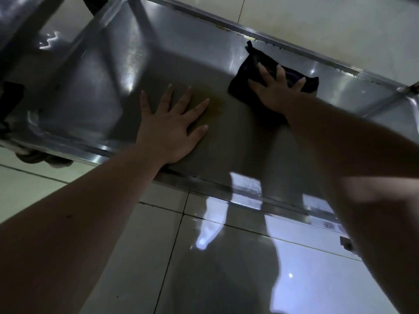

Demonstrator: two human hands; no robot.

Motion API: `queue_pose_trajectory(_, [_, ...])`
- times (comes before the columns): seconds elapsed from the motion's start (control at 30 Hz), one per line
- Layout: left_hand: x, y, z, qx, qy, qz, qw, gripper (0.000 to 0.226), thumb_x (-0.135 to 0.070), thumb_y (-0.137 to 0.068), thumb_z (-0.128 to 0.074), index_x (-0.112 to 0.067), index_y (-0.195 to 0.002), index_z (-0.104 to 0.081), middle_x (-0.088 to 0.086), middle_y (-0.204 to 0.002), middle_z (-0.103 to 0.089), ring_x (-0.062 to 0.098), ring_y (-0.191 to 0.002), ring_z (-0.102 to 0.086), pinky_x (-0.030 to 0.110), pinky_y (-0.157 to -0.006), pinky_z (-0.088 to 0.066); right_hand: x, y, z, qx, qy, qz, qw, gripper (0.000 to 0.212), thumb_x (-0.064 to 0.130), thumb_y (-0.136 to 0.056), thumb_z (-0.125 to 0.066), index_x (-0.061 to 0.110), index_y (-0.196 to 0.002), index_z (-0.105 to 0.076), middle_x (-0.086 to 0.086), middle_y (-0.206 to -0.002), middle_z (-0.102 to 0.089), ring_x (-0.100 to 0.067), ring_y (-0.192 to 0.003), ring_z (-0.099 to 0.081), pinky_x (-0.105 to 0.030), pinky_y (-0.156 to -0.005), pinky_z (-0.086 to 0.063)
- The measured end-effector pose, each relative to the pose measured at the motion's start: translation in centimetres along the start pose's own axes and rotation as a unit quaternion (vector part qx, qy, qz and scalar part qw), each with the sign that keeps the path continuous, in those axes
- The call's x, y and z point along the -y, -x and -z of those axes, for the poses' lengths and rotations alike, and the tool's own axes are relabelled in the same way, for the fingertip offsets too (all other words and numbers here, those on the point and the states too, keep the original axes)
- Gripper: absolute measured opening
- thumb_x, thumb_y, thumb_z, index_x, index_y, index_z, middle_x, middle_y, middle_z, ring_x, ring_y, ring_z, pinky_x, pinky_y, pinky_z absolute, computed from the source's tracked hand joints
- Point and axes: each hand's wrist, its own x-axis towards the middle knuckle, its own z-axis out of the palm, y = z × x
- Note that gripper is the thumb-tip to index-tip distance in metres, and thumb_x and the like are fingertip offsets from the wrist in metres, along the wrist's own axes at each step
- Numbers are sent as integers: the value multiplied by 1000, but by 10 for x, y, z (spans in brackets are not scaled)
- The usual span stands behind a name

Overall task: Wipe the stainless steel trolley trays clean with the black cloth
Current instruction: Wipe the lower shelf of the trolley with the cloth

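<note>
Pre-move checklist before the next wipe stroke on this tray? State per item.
1. Black cloth under the right hand, fingers spread flat on it: ok.
2. Cloth lying on the tray floor, near the far wall: ok.
3. Left hand braced flat on the tray, apart from the cloth: ok.
4. Tray floor clean: not ok, a yellowish smear sits by the left fingertips.
5. Far rim clean: not ok, there is pale residue along the edge.
6. Cloth damp enough: cannot tell.
</note>
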Motion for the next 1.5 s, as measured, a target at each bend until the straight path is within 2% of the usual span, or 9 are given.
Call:
queue_pose_trajectory(0.47, [0, -7, -1, 1, 8, 13, 1000, 67, -75, -84, -2, -56, -149, -3, -12, -164, -2, 24, -151, 3, 66, -114, 3, -4, 18, -22, -80, 30, 40, 996, 70, 87, -78, -15, 65, -143, -2, 18, -163, 4, -46, -145, 15, -75, -101, 14])
queue_pose_trajectory(0.67, [1, -5, 1, -1, 10, 13, 1000, 66, -75, -85, -4, -56, -149, -4, -13, -164, -1, 24, -151, 3, 65, -114, 3, -97, 33, -8, -70, 13, -75, 995, 64, 85, -81, -18, 69, -140, 1, 24, -161, 6, -41, -147, 13, -72, -109, 7])
queue_pose_trajectory(0.77, [-3, -5, -1, 2, -3, 8, 1000, 62, -73, -89, -7, -57, -149, -1, -13, -164, 0, 26, -151, 3, 68, -113, 3, -97, 42, -8, -84, -10, -117, 989, 67, 85, -81, -20, 67, -142, 1, 22, -162, 4, -42, -147, 11, -72, -109, 7])
queue_pose_trajectory(0.83, [-3, -6, -1, 7, -4, 7, 1000, 61, -72, -90, -9, -56, -149, -2, -13, -164, 0, 26, -151, 4, 69, -112, 4, -58, 40, -13, -88, -5, -77, 993, 68, 84, -82, -20, 64, -144, -1, 19, -163, 3, -44, -147, 10, -74, -108, 7])
queue_pose_trajectory(0.97, [-1, -7, -1, -4, 5, 12, 1000, 63, -72, -90, -11, -53, -150, -6, -10, -164, -4, 25, -151, 2, 68, -113, 3, 27, 51, -41, -82, 61, 95, 990, 68, 83, -82, -15, 61, -145, -2, 11, -164, 1, -48, -145, 11, -75, -103, 11])
queue_pose_trajectory(1.03, [-1, -6, 0, 1, 7, 12, 1000, 67, -73, -87, -7, -53, -150, -5, -10, -164, -4, 24, -151, 1, 67, -113, 2, 27, 60, -44, -87, 72, 107, 988, 66, 82, -83, -15, 62, -145, 0, 12, -164, 1, -46, -146, 12, -74, -104, 12])
queue_pose_trajectory(1.27, [-3, -7, -2, -9, 9, 12, 1000, 62, -71, -92, -17, -51, -151, -8, -10, -164, -6, 26, -151, -2, 68, -113, -1, -129, 103, -27, -91, 36, -87, 991, 60, 79, -88, -19, 65, -143, -1, 17, -163, 0, -44, -147, 7, -71, -111, 5])
queue_pose_trajectory(1.37, [-6, -7, -2, 1, 2, 6, 1000, 63, -70, -92, -14, -51, -151, -7, -9, -165, -4, 28, -151, 0, 70, -112, 1, -125, 122, -31, -88, 30, -127, 988, 60, 73, -92, -23, 60, -147, -2, 15, -164, 2, -44, -147, 8, -70, -111, 5])
queue_pose_trajectory(1.5, [-5, -8, -1, 12, -9, 7, 1000, 61, -68, -93, -14, -51, -151, -3, -9, -165, -1, 29, -151, 1, 70, -112, 1, -33, 149, -63, -92, 71, 36, 993, 64, 75, -89, -21, 60, -146, 2, 16, -163, 7, -49, -145, 12, -72, -106, 10])
